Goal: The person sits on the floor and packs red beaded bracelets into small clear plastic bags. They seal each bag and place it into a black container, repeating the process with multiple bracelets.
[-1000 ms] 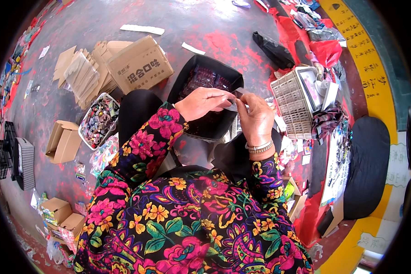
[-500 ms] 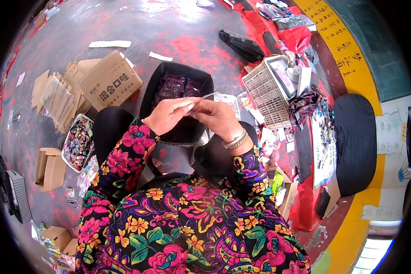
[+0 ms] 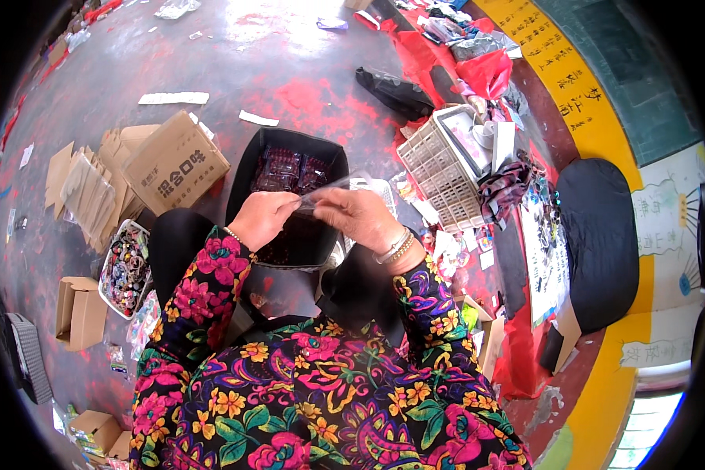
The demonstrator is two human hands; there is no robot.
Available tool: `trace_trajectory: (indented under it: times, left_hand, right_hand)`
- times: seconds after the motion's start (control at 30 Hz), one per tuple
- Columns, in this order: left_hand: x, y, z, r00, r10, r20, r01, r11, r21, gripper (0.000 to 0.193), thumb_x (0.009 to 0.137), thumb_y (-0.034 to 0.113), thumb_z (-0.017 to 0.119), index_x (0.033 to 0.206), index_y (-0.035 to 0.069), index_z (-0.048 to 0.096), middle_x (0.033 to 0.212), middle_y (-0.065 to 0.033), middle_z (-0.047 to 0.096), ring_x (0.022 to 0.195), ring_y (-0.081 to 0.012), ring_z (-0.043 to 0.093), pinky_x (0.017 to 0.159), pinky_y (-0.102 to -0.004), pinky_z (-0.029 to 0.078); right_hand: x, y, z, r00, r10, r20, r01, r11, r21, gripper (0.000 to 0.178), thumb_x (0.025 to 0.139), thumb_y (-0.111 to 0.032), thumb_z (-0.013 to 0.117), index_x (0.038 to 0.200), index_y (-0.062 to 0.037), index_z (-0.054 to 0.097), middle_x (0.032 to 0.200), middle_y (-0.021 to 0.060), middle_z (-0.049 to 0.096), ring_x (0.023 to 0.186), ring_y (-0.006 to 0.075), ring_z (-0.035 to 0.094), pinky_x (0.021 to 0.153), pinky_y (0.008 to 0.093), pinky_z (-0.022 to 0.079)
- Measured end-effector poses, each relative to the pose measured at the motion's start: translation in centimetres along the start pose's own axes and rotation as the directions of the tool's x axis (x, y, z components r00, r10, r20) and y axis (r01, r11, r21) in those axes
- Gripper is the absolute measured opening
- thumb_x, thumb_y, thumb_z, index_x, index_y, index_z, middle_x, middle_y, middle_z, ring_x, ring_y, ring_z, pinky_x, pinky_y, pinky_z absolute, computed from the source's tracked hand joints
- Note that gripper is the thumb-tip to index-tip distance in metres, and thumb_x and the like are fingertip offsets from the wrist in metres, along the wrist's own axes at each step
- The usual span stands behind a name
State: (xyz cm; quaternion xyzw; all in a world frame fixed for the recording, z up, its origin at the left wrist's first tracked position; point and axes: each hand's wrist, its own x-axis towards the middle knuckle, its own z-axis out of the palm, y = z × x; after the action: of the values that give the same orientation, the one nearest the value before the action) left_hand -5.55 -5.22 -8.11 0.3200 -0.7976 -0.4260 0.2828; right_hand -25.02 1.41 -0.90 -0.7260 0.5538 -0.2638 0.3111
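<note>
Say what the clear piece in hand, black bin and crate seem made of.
Clear piece: probably thin plastic film, glossy and see-through. Black bin: smooth, dull walls; plastic or coated fabric, I can't tell which. Crate: likely moulded plastic, dull, from its regular openwork walls.

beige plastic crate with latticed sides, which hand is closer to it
Right. The right hand is left of the crate; the left hand is farther left.
</note>
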Motion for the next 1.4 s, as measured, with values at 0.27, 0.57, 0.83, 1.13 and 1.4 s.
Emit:
trace_trajectory:
  times: [0.27, 0.57, 0.83, 1.13, 1.4]
  left_hand:
    - [0.1, 1.0, -0.2, 0.988, 0.084, 0.127, -0.08, 0.996, -0.036, 0.034, 0.081, 0.014, 0.058, 0.113, 0.001, 0.056, 0.099, -0.0173, 0.062, 0.092, -0.0304, 0.061, 0.081, -0.0341, 0.047]
    - [-0.1, 0.4, 0.6, 0.993, 0.008, 0.119, -0.005, 1.0, -0.029, 0.052, 0.077, 0.021, 0.064, 0.122, 0.0, 0.048, 0.111, -0.0198, 0.058, 0.103, -0.0319, 0.056, 0.088, -0.035, 0.043]
    - [-0.2, 0.7, 0.7, 0.997, -0.03, 0.076, 0.036, 0.996, -0.08, 0.059, 0.077, 0.022, 0.065, 0.128, 0.001, 0.042, 0.117, -0.0193, 0.055, 0.108, -0.0301, 0.054, 0.091, -0.0345, 0.042]
    - [0.0, 0.7, 0.5, 0.997, 0.078, 0.02, -0.075, 0.993, -0.092, 0.046, 0.083, 0.009, 0.059, 0.127, 0.0, 0.045, 0.113, -0.0151, 0.058, 0.102, -0.0201, 0.056, 0.086, -0.0284, 0.045]
    - [0.3, -0.1, 0.6, 0.997, 0.065, -0.046, -0.074, 0.971, -0.229, 0.032, 0.09, 0.01, 0.051, 0.118, -0.004, 0.05, 0.104, -0.0181, 0.062, 0.094, -0.0213, 0.062, 0.081, -0.0289, 0.047]
  right_hand:
    - [0.0, 2.0, 0.3, 0.973, -0.226, -0.045, 0.22, 0.969, -0.109, 0.026, 0.084, -0.015, 0.055, 0.108, -0.0103, 0.061, 0.086, 0.0133, 0.064, 0.077, 0.0312, 0.061, 0.067, 0.0349, 0.048]
    - [0.8, 1.8, -0.5, 0.885, -0.396, 0.246, 0.445, 0.873, -0.199, 0.025, 0.088, -0.019, 0.049, 0.11, -0.01, 0.057, 0.083, 0.0164, 0.062, 0.076, 0.0341, 0.06, 0.068, 0.0412, 0.047]
    - [0.6, 0.1, -0.9, 0.973, -0.01, 0.232, 0.082, 0.95, -0.301, 0.031, 0.09, -0.026, 0.046, 0.116, -0.0106, 0.053, 0.084, 0.0189, 0.063, 0.075, 0.0372, 0.06, 0.068, 0.0444, 0.047]
    - [1.4, 2.3, 0.0, 0.97, -0.122, 0.208, 0.173, 0.953, -0.249, 0.034, 0.091, -0.032, 0.043, 0.117, -0.0126, 0.054, 0.086, 0.0193, 0.063, 0.08, 0.037, 0.061, 0.071, 0.0436, 0.048]
    - [2.1, -0.1, -1.2, 0.955, 0.031, 0.295, 0.065, 0.949, -0.31, 0.033, 0.091, -0.033, 0.042, 0.114, -0.0117, 0.053, 0.084, 0.0205, 0.063, 0.08, 0.0386, 0.06, 0.072, 0.0458, 0.046]
